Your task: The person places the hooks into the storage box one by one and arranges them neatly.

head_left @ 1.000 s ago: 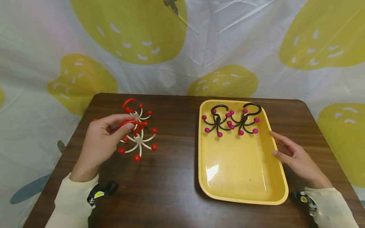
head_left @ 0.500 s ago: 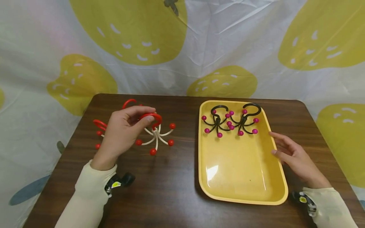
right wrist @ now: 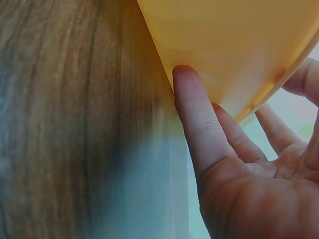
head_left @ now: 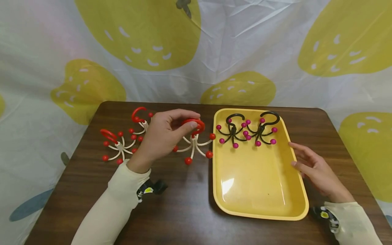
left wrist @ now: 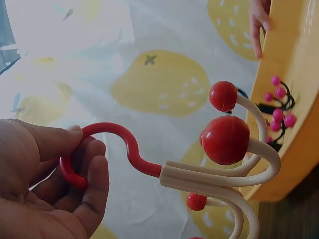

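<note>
My left hand [head_left: 160, 134] pinches the red hook of a rotating hook hanger [head_left: 193, 142], raised just left of the yellow tray [head_left: 251, 183]. White curved arms with red ball ends hang below the hook; in the left wrist view, thumb and fingers are round the hook's curve [left wrist: 107, 128]. On the tray's right side rests my right hand [head_left: 316, 173]. The right wrist view has its fairly straight fingers [right wrist: 199, 114] against the outer wall, the thumb by the rim. Two black hook hangers with pink balls, one at left [head_left: 233, 131] and one at right [head_left: 261, 129], lie at the tray's far end.
Two more red-and-white hangers lie on the brown table [head_left: 183, 204] at the left: a nearer one [head_left: 119, 146] and a farther one [head_left: 144, 124], partly behind my left hand. A lemon-print cloth [head_left: 171, 85] hangs behind the table.
My left hand has carried the red-and-white hanger rightward from the left side of the table to beside the tray. The right hand and the tray have stayed in place.
</note>
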The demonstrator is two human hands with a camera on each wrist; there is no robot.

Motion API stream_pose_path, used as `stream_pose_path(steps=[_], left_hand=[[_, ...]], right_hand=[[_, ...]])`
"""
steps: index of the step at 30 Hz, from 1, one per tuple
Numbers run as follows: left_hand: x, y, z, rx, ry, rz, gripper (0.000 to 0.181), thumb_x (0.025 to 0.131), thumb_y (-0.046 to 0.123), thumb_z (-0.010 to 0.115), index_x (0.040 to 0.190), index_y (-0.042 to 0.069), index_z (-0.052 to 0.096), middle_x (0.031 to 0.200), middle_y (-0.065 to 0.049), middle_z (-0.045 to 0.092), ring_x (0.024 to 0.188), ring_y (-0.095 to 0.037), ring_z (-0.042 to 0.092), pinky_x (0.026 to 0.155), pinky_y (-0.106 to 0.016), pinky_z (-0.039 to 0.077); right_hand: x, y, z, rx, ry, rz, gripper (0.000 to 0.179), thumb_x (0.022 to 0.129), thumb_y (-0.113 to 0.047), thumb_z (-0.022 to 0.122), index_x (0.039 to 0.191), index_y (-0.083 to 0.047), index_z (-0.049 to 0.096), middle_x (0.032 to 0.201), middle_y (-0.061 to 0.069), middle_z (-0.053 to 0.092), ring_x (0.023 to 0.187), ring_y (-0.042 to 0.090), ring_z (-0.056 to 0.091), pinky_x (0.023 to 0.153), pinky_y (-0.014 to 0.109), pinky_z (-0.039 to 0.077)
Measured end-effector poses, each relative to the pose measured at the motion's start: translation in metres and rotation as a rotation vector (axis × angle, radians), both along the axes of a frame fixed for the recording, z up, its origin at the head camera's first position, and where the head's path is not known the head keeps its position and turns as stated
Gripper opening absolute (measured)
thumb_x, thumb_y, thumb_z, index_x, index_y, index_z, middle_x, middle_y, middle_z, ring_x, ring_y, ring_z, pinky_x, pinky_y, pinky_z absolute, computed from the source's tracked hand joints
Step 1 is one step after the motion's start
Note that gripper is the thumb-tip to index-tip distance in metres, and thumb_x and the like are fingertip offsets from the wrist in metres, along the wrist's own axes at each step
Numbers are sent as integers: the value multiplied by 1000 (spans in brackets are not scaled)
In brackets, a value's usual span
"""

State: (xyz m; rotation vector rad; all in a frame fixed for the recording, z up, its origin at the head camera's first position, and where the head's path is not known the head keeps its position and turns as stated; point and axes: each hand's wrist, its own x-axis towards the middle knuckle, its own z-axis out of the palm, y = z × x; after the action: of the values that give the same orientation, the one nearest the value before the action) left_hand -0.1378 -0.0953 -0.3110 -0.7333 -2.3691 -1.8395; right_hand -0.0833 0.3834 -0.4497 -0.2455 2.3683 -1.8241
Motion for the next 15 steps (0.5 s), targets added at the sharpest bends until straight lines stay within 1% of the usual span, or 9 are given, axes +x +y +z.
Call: stream_pose_path(steps=[3,6,11,12,13,15], left_hand=[[-1,13,0,29,-16,-41,20,97,12,78,117,7,79,107,-7,80,89,-25,77,76,-25,60],[-2,25,-1,46,-21,-73,20,97,11,78,117,7,79,105,-7,81,88,-22,77,76,-25,60],[-5,41,-6,56,-4,-117,19,98,11,77,116,6,79,105,-7,81,87,-16,76,75,-26,61],[-6,44,-6,61,-2,-125,19,98,12,77,116,6,79,105,-7,81,87,-16,77,76,-27,62],[-6,47,-7,71,-8,-138,19,98,11,77,116,5,79,106,-8,80,88,-19,77,78,-32,63],[-7,52,-8,85,-19,-159,19,98,10,77,116,5,79,106,-8,80,91,-22,78,80,-34,64]], right_hand=[[0,0,0,9,4,-3,60,106,1,59,162,-12,41,140,-14,61,106,2,71,70,28,63],[-1,1,0,6,6,-1,61,106,1,58,162,-12,41,140,-14,61,107,2,71,71,28,64],[-1,2,0,-21,-1,9,61,106,2,58,162,-11,40,140,-13,61,107,3,71,70,28,64],[-1,2,0,-23,-5,9,61,106,1,58,162,-12,40,140,-13,61,106,4,71,69,28,63],[-1,2,0,-21,-8,8,61,106,1,58,162,-12,40,140,-13,61,105,4,71,69,28,63],[-1,2,0,-16,-15,8,61,106,1,58,162,-12,40,139,-13,62,104,5,72,69,27,63]])
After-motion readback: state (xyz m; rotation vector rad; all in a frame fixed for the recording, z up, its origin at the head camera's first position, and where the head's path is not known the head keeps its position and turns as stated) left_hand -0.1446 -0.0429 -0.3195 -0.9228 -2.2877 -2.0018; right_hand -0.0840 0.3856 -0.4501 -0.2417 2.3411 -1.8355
